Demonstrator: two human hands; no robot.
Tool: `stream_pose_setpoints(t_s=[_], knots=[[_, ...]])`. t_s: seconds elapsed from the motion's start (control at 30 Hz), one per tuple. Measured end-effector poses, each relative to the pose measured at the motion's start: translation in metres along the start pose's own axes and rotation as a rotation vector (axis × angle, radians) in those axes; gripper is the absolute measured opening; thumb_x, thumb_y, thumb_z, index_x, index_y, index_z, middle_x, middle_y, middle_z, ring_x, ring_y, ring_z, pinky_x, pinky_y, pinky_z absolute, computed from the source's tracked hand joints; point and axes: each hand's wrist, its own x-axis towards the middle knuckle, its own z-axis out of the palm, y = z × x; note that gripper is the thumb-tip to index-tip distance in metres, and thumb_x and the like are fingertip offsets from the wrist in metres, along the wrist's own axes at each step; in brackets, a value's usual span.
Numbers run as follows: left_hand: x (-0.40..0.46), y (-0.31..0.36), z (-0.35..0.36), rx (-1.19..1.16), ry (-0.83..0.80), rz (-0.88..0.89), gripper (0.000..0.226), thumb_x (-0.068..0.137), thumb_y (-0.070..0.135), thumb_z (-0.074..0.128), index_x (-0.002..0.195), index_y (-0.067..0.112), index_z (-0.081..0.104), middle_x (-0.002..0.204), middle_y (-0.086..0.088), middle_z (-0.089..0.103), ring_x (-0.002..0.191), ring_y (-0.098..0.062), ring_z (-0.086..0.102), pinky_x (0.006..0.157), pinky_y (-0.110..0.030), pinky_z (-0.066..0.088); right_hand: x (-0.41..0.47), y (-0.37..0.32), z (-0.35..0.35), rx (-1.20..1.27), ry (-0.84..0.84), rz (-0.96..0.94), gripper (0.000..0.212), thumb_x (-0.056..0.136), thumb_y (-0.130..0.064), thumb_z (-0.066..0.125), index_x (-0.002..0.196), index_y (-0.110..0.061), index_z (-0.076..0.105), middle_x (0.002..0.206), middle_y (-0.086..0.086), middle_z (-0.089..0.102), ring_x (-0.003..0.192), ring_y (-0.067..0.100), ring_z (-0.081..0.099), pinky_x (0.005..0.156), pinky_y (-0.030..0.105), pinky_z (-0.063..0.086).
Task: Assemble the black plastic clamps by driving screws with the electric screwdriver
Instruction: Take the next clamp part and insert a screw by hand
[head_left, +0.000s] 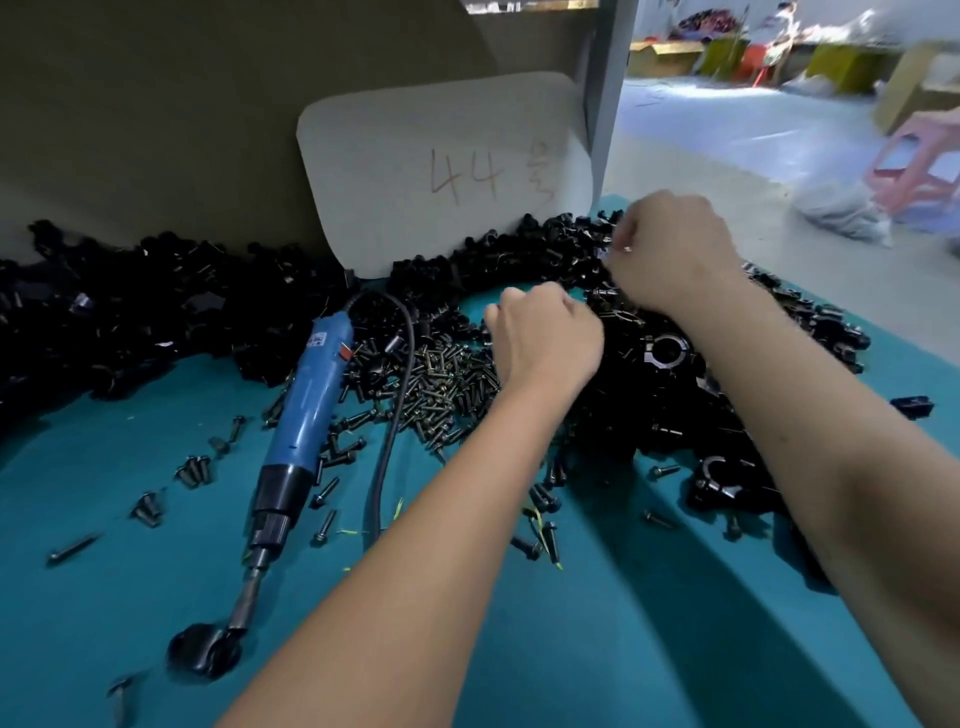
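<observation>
Both hands reach toward the far side of the bench (156, 597), over the black clamp parts. The left hand (545, 343) hovers with its fingers curled at the near edge of the screw heap (441, 384), and whether it grips anything I cannot tell, since the fingers are turned away. The right hand (670, 249) is farther back and nearer the bench's right edge, fingers curled down into the pile of clamp parts (649, 358); it seems to pinch something small there, but what it is cannot be made out. The electric screwdriver (306, 415) lies untouched to the left of both hands, its long axis running from the far middle of the bench toward the near left corner, bit end nearest the person, cord (400, 374) looping back past the screws. The left hand is plainly the nearer to it, so picking it up would most likely mean a short reach leftward and back toward the person.
</observation>
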Motion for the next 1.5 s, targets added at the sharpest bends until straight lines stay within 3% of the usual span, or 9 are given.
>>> stream_pose_setpoints(t_s=[0.23,0.47,0.63,0.77,0.87,1.0,1.17,1.33,1.5], knots=[[0.016,-0.047,-0.023,0.255,-0.030,-0.081,0.027,0.093,0.014,0.058,0.119,0.008,0.062,0.126,-0.016,0.053,0.122,-0.037,0.050,0.090,-0.041,0.047,0.000,-0.070,0.066,-0.225,-0.513,-0.477,0.041,0.091,-0.004,0.057,0.129,-0.016,0.064,0.126,0.012,0.068,0.120,0.035,0.064,0.100,0.038,0.051],[0.016,-0.058,-0.052,-0.001,0.086,-0.061,0.024,0.083,0.007,0.058,0.102,0.019,0.067,0.114,-0.003,0.059,0.098,-0.023,0.058,0.077,-0.034,0.045,0.005,-0.064,0.089,-0.037,-0.197,-0.205,0.033,0.091,-0.003,0.063,0.120,-0.015,0.072,0.122,0.019,0.066,0.113,0.042,0.063,0.094,0.041,0.053],[0.014,-0.087,-0.112,-0.071,0.328,-0.007,0.021,0.083,0.007,0.057,0.088,0.021,0.072,0.100,-0.001,0.068,0.091,-0.020,0.064,0.082,-0.036,0.053,-0.014,-0.107,0.085,0.454,-0.049,-0.153,0.016,0.094,-0.017,0.068,0.108,-0.011,0.067,0.107,0.011,0.071,0.105,0.031,0.065,0.091,0.038,0.052],[0.013,-0.144,-0.164,0.120,0.528,-0.132,0.036,0.083,0.004,0.052,0.108,0.019,0.073,0.116,-0.008,0.065,0.111,-0.030,0.057,0.094,-0.032,0.045,-0.049,-0.162,0.085,1.071,-0.236,-0.027,0.017,0.095,-0.001,0.062,0.095,-0.013,0.050,0.098,0.021,0.068,0.070,0.030,0.077,0.060,0.042,0.063],[0.015,-0.188,-0.184,0.278,0.268,-0.274,0.047,0.092,0.009,0.052,0.138,0.017,0.063,0.147,-0.014,0.049,0.130,-0.038,0.048,0.112,-0.035,0.036,-0.068,-0.194,0.091,1.151,-0.342,-0.079,0.020,0.089,-0.001,0.070,0.091,-0.012,0.052,0.074,0.018,0.073,0.058,0.027,0.075,0.047,0.030,0.053],[0.004,-0.215,-0.184,0.266,0.259,-0.176,0.018,0.090,0.011,0.071,0.107,0.016,0.070,0.121,-0.008,0.059,0.099,-0.023,0.062,0.078,-0.018,0.040,-0.086,-0.229,0.099,1.201,-0.387,-0.112,0.027,0.088,-0.021,0.081,0.085,-0.017,0.054,0.058,-0.002,0.057,0.042,0.012,0.056,0.039,0.023,0.039],[-0.016,-0.229,-0.193,0.025,0.418,-0.270,0.017,0.084,0.018,0.079,0.081,0.018,0.062,0.083,0.003,0.066,0.084,-0.023,0.063,0.073,-0.030,0.045,-0.098,-0.236,0.095,1.288,-0.450,-0.086,0.035,0.092,-0.045,0.076,0.090,-0.016,0.054,0.056,-0.009,0.050,0.043,0.013,0.053,0.038,0.023,0.038],[-0.039,-0.227,-0.199,-0.740,0.441,-0.368,0.024,0.086,0.000,0.076,0.074,0.012,0.058,0.097,-0.009,0.077,0.091,-0.027,0.075,0.078,-0.036,0.062,-0.099,-0.221,0.089,1.299,-0.470,-0.049,0.034,0.099,-0.043,0.068,0.099,-0.010,0.059,0.078,0.008,0.055,0.047,0.016,0.058,0.041,0.025,0.042],[-0.051,-0.220,-0.198,-0.781,0.458,-0.313,0.025,0.085,-0.007,0.076,0.080,0.011,0.059,0.101,-0.014,0.077,0.094,-0.030,0.073,0.084,-0.042,0.062,-0.103,-0.210,0.084,1.311,-0.472,-0.086,0.019,0.103,-0.030,0.064,0.105,-0.013,0.072,0.084,0.011,0.056,0.052,0.018,0.058,0.045,0.025,0.045]])
